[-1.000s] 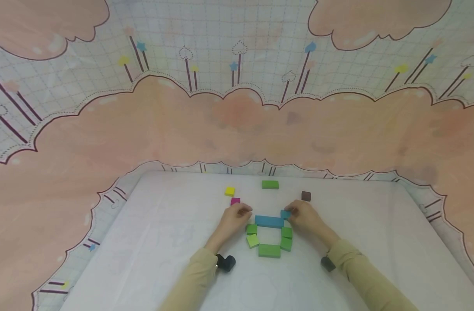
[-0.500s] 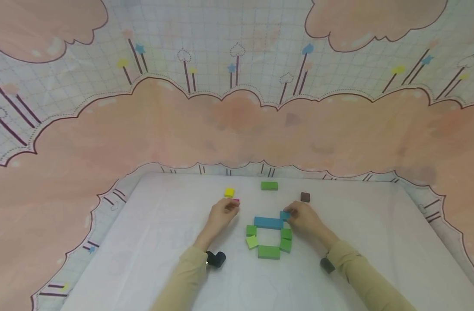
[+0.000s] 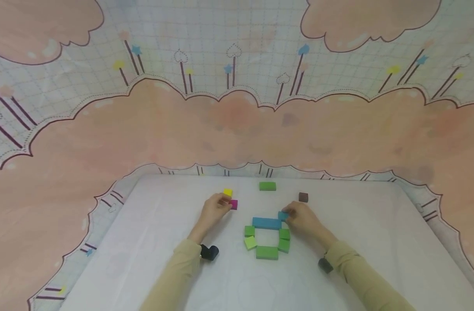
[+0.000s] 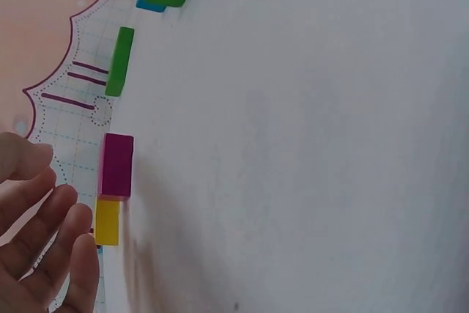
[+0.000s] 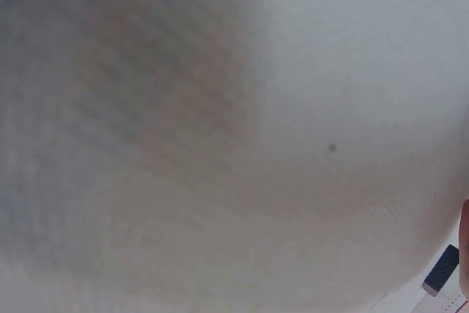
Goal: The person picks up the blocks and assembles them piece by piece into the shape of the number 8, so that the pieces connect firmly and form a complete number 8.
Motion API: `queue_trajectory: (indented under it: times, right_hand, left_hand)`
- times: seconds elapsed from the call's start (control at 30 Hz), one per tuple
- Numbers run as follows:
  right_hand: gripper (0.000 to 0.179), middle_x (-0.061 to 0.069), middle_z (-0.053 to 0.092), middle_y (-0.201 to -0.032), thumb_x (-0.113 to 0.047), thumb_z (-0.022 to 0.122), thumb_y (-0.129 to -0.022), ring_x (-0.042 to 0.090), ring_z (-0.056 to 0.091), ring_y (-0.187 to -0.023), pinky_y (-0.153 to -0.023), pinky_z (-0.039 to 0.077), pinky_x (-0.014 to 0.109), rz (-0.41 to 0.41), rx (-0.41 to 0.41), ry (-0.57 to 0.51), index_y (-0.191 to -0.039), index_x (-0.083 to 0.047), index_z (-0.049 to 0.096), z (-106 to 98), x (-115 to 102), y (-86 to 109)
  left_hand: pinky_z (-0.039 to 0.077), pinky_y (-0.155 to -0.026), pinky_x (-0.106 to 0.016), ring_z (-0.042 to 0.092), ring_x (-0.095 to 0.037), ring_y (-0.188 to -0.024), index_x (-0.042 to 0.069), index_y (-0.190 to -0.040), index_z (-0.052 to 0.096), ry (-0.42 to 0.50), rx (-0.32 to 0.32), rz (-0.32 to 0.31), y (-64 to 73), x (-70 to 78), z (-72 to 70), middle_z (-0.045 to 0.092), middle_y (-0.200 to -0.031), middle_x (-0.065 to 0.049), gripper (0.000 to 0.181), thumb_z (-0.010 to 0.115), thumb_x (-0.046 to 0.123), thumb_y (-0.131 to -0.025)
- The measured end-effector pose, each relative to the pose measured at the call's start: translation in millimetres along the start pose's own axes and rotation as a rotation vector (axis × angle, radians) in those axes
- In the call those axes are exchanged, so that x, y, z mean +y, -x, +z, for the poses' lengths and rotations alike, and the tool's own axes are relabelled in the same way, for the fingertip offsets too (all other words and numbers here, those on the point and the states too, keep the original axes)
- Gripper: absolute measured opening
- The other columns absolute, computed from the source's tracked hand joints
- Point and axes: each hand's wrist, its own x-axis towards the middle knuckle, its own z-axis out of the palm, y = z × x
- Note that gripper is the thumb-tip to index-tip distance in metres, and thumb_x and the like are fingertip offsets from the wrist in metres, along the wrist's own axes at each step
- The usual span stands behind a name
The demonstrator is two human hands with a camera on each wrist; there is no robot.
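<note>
Our right hand [image 3: 304,219] pinches the small blue block [image 3: 282,215], apparently setting it by the long blue block [image 3: 266,223] left of its fingertips; our left hand [image 3: 214,211], loosely curled and holding nothing, probably needs to close on the magenta block [image 3: 234,204] beside its fingertips

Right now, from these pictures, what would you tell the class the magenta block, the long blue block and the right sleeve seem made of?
Magenta block: likely painted wood, perhaps plastic; smooth, evenly coloured faces and straight edges.
Long blue block: probably the same; even colour, though too small to show grain.
Right sleeve: matt cloth; soft creases show, fibre unclear.
</note>
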Motion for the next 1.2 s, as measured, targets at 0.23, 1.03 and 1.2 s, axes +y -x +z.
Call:
queue_trajectory:
  times: [0.23, 1.03, 1.2]
  right_hand:
    - [0.03, 0.006, 0.066, -0.106, -0.004, 0.066, -0.08, 0.023, 0.061, -0.1, -0.09, 0.052, 0.043, -0.008, 0.009, -0.009, -0.11, -0.009, 0.068, 1, 0, 0.1]
    - [0.03, 0.006, 0.066, -0.106, -0.004, 0.066, -0.081, 0.023, 0.06, -0.101, -0.091, 0.051, 0.043, 0.002, 0.016, -0.013, -0.11, -0.009, 0.068, 1, -1, 2.5]
    - [0.029, 0.006, 0.066, -0.106, -0.004, 0.066, -0.081, 0.025, 0.06, -0.103, -0.093, 0.051, 0.045, 0.005, 0.021, -0.01, -0.11, -0.009, 0.068, 1, -2, 3.8]
  left_hand:
    - [0.055, -0.087, -0.038, 0.061, -0.027, -0.103, 0.006, -0.109, 0.066, -0.014, -0.009, -0.014, -9.3, -8.3, -0.8, 0.065, -0.112, -0.012, 0.024, 0.069, 0.012, -0.085]
    - [0.048, -0.098, -0.046, 0.06, -0.028, -0.109, 0.007, -0.115, 0.065, -0.105, -0.113, -0.001, -19.5, -16.9, 0.7, 0.065, -0.114, -0.012, 0.036, 0.073, 0.008, -0.08]
    - [0.047, -0.101, -0.046, 0.059, -0.029, -0.112, 0.007, -0.116, 0.065, -0.108, -0.132, -0.005, -20.5, -16.2, 0.2, 0.065, -0.117, -0.013, 0.036, 0.073, 0.008, -0.081]
